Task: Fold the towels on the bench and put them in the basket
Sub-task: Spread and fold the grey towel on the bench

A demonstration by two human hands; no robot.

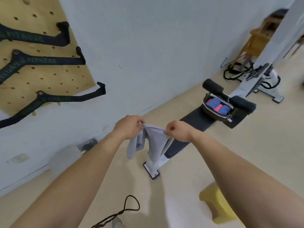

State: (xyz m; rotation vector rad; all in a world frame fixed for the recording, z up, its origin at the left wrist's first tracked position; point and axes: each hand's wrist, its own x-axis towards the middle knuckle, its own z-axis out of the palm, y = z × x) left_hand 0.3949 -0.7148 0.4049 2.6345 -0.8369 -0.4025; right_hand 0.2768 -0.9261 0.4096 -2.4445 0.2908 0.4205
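One pale grey towel [153, 141], held in the air over the near end of the bench [195, 125], not lying on its pad. My left hand [130, 127] pinches the top hem; my right hand [178, 130] pinches the same hem close by, fingers curled. Cloth hangs bunched and twisted below. The basket [213, 115] sits at the bench's far end, with rolled blue and pink towels [215, 105] inside. Risks, as I judge them: the hem slipping from a shallow pinch, and a crooked fold because the drape is uneven.
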